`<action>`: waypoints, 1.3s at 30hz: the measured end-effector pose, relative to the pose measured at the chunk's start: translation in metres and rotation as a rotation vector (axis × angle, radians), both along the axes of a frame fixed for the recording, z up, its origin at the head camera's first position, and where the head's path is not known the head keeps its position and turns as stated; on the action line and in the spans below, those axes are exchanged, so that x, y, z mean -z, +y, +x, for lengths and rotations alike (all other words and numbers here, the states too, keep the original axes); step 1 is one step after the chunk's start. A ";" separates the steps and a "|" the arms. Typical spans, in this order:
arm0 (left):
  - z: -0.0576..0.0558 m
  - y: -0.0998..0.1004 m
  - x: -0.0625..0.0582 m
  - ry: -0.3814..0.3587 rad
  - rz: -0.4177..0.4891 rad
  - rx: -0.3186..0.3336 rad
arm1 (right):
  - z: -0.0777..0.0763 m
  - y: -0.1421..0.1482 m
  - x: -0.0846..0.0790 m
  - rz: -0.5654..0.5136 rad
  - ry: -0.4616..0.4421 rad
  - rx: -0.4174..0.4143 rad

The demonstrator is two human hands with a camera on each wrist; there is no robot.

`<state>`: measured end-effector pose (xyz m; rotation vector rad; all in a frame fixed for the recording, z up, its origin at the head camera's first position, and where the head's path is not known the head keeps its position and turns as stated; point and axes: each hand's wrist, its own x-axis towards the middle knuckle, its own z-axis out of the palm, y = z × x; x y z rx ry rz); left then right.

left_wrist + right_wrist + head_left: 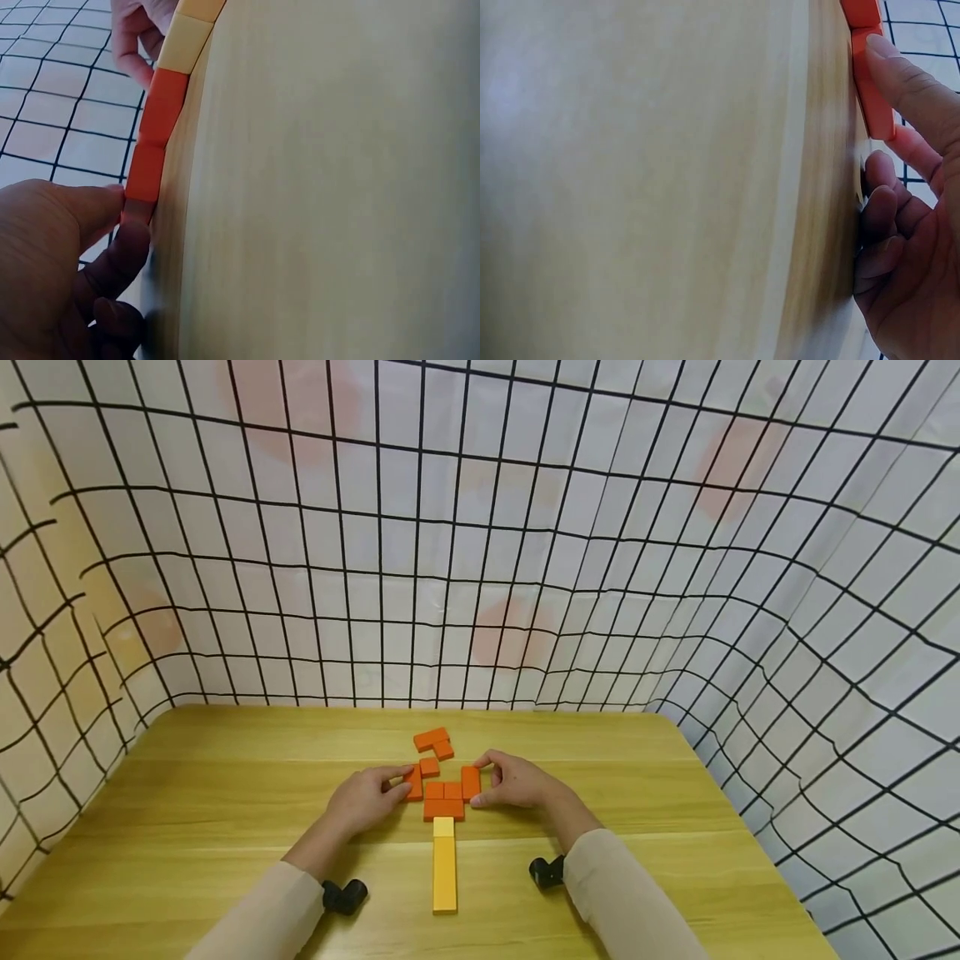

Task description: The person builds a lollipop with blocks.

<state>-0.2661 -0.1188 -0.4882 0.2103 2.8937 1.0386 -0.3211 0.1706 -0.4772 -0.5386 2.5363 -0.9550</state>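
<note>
My left hand [365, 799] pinches an orange block [414, 783] by its ends, between thumb and forefinger. Across from it, my right hand [521, 782] holds another upright orange block [470, 785] the same way. In the right wrist view the thumb [911, 79] lies on the near end of that block and the other fingers curl below. Between the two held blocks, two small orange squares [443, 790] sit side by side on a wide orange block [444, 811]. Below that come a pale yellow square [443, 827] and a long yellow strip [445, 875].
A small orange square [429, 767] lies beside the left block's top. Farther back are an orange bar [431, 739] and an orange square [444, 750]. The wooden table [247, 760] is bordered by a white cloth [465, 543] with a black grid. Each wrist carries a black device.
</note>
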 end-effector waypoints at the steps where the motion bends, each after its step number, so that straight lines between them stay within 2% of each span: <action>1: 0.000 0.000 0.000 0.001 0.001 0.010 | 0.000 0.000 0.000 0.001 -0.001 0.003; 13: -0.004 0.001 -0.002 -0.002 -0.039 0.067 | 0.001 -0.001 0.000 -0.011 -0.007 0.015; 29: -0.006 -0.001 -0.004 -0.022 -0.007 0.064 | -0.001 0.000 -0.001 -0.020 -0.016 0.012; 39: -0.008 -0.003 0.000 -0.020 0.017 0.070 | -0.001 0.001 0.000 -0.022 -0.019 0.011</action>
